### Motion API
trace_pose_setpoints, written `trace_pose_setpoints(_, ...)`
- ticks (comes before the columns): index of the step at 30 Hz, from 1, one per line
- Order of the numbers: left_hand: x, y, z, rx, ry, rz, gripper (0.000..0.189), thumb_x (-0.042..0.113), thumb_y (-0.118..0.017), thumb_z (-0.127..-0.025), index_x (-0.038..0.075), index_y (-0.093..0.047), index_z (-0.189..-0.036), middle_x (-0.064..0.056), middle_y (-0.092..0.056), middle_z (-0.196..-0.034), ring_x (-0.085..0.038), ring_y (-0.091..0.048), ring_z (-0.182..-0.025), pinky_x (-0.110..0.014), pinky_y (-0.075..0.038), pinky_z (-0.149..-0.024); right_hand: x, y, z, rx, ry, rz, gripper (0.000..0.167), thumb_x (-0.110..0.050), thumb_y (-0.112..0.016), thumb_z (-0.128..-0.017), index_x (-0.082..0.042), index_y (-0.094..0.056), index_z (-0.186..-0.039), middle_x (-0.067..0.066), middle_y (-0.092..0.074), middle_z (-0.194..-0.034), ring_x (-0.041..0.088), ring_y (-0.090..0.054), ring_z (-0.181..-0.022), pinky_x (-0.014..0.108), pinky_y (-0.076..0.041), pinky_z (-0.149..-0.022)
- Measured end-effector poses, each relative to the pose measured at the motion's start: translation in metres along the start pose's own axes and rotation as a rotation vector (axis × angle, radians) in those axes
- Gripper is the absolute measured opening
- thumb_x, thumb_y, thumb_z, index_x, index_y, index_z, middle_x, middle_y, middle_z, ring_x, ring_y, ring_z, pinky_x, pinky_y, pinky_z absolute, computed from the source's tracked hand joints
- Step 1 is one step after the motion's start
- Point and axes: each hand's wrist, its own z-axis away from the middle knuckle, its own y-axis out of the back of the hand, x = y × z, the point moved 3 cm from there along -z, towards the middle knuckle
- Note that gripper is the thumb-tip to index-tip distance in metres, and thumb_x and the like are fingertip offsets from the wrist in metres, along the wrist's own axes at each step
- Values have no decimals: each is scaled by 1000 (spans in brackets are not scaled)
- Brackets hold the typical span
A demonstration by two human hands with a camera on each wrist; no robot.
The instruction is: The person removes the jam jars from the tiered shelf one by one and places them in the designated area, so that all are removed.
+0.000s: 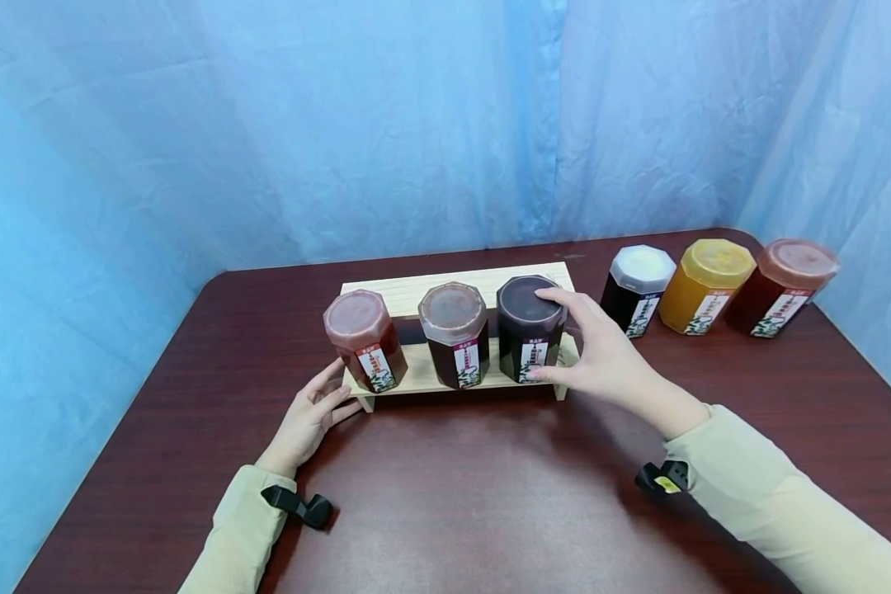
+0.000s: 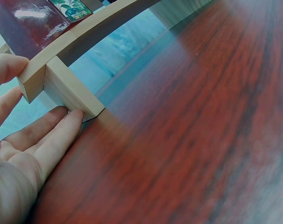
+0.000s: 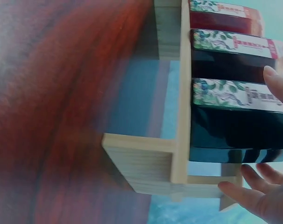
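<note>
A two-tier wooden rack [image 1: 416, 379] carries a reddish-brown jar [image 1: 374, 355], a dark jar with a greyish lid [image 1: 453, 326] and a nearly black jar [image 1: 520, 330], all upright on its lower tier. My left hand [image 1: 308, 425] touches the rack's left end; in the left wrist view its extended fingertips rest against the wooden leg [image 2: 69, 88] and the shelf's end. My right hand [image 1: 601, 351] is spread around the black jar's right side, thumb in front of the label. In the right wrist view, its fingers [image 3: 255, 196] spread beside that jar's side, at the rack's right end.
To the right on the dark wooden table [image 1: 445, 511] stand a dark jar with a white lid [image 1: 634, 285], a yellow jar [image 1: 701, 289] and a red jar [image 1: 780, 285] in a row. Pale blue curtains [image 1: 379, 124] hang behind and beside the table.
</note>
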Motion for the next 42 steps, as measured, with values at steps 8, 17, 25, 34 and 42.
trace_pose_setpoints(8, 0, 0, 1, -1, -8, 12, 63, 1, -46, -96, 1, -16, -151, -3, -49, -118, -7, -61, -99, -27, -54, -85, 3, -13, 4, 54, -55, -47, 91, -1, -86, -63, -9, -34, -138, 21, -43, -135, 34, -49, -119, 52, -47, -95)
trace_pose_setpoints(17, 1, 1, 1, -2, -9, 0, 63, 3, -47, -96, 1, -16, -151, -6, -47, -122, -6, -61, -100, -27, -54, -85, 6, -27, 7, 197, -62, 35, 93, -6, -87, -62, -13, -29, -135, 25, -43, -131, 36, -49, -115, 53, -48, -90)
trace_pose_setpoints(25, 1, 0, 1, -3, -1, 0, 63, 3, -47, -96, 2, -16, -151, -11, -44, -126, -6, -61, -101, -27, -54, -86, 5, -28, 9, 206, -107, 63, 92, -11, -87, -63, -15, -29, -134, 25, -43, -131, 37, -49, -114, 55, -45, -90)
trace_pose_setpoints(34, 1, -1, 1, -5, 4, -4, 63, 3, -47, -96, 2, -15, -151, -19, -36, -135, -5, -60, -103, -27, -53, -86, 3, -27, 8, 211, -88, 57, 92, -11, -87, -63, -15, -29, -133, 26, -43, -130, 37, -50, -112, 55, -47, -88)
trace_pose_setpoints(42, 2, -1, 2, -13, -4, -17, 63, 5, -48, -97, 1, -15, -151, -9, -44, -126, -6, -61, -102, -27, -53, -86, 3, -28, 7, 228, -72, 43, 91, -9, -87, -62, -13, -30, -133, 25, -44, -129, 36, -50, -112, 53, -46, -88)
